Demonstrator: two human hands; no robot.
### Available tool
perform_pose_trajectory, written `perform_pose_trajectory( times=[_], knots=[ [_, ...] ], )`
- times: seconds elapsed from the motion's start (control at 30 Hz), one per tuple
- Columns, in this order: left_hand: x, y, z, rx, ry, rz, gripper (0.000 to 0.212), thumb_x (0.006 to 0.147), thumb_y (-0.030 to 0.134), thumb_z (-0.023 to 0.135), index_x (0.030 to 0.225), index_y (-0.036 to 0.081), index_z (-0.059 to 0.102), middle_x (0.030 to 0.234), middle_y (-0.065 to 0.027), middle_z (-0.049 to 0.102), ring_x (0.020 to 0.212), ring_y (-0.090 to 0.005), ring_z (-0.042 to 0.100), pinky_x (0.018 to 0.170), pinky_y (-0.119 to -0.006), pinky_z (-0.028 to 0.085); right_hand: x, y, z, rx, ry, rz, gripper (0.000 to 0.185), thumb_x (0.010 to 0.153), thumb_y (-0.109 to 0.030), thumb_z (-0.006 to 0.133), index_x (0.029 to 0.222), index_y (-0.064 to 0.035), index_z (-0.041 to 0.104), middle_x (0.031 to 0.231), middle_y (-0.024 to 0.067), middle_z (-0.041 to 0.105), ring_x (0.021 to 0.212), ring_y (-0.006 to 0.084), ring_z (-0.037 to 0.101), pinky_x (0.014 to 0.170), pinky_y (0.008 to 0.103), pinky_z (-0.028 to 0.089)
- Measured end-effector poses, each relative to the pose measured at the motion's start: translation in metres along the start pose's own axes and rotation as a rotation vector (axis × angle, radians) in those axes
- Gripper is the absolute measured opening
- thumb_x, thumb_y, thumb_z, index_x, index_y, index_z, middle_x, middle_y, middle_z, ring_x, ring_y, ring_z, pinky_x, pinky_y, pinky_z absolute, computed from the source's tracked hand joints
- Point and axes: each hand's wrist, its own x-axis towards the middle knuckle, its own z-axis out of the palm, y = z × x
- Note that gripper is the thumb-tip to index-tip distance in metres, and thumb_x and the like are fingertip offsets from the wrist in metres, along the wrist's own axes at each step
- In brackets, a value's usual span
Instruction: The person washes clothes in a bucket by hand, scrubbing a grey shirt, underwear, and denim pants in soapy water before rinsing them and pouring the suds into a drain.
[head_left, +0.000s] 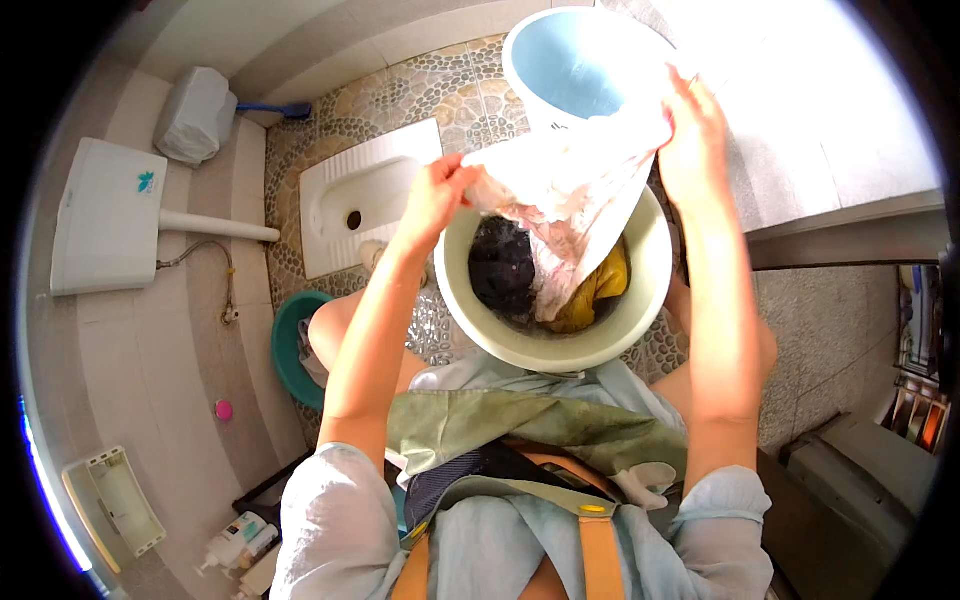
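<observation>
A wet white and pink cloth (559, 180) is stretched between my two hands, its lower end hanging into a cream plastic bucket (555, 356). My left hand (442, 195) grips the cloth's left edge above the bucket's rim. Higher up on the right, my right hand (690, 127) pinches its other edge in bright light. Inside the bucket, a dark cloth (500, 266) lies in water on the left and a mustard yellow cloth (596, 294) on the right.
A blue and white bucket (570, 64) stands beyond the cream one. To the left are a squat toilet (375, 196) and a green basin (289, 367) with cloth in it. A cistern (109, 217) hangs on the left wall. A pale tiled ledge (825, 127) rises at right.
</observation>
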Motion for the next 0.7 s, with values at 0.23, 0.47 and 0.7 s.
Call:
perform_pose_trajectory(
  times=[0.23, 0.47, 0.7],
  knots=[
    [-0.03, 0.095, 0.013, -0.575, -0.003, 0.163, 0.032, 0.089, 0.018, 0.044, 0.112, -0.003, 0.045, 0.095, -0.0085, 0.058, 0.091, -0.0141, 0.054, 0.081, -0.027, 0.042, -0.019, -0.051, 0.041, -1.193, -0.571, -0.34, 0.032, 0.074, -0.034, 0.064, 0.1, -0.0146, 0.059, 0.086, 0.0098, 0.063, 0.067, 0.0212, 0.06, 0.068, 0.0329, 0.049],
    [-0.029, 0.061, 0.055, 0.913, -0.18, 0.229, 0.098, 0.055, 0.03, 0.08, 0.134, 0.016, 0.023, 0.115, -0.0178, 0.04, 0.086, -0.0312, 0.055, 0.078, -0.038, 0.048, -0.004, 0.0, -0.005, -0.456, -0.362, 0.222, 0.022, 0.081, -0.015, 0.05, 0.068, 0.0008, 0.057, 0.059, -0.0004, 0.054, 0.056, 0.0052, 0.047, 0.05, 0.0233, 0.036],
    [-0.034, -0.016, 0.094, 0.481, 0.344, 0.417, 0.067, 0.059, 0.024, 0.077, 0.11, 0.003, 0.04, 0.099, -0.0199, 0.046, 0.093, -0.0361, 0.047, 0.079, -0.043, 0.041, -0.003, 0.012, 0.009, -0.187, -0.324, 0.355, 0.018, 0.082, -0.016, 0.055, 0.07, -0.0035, 0.053, 0.066, -0.0029, 0.051, 0.062, 0.0025, 0.045, 0.056, 0.0183, 0.035]
  ],
)
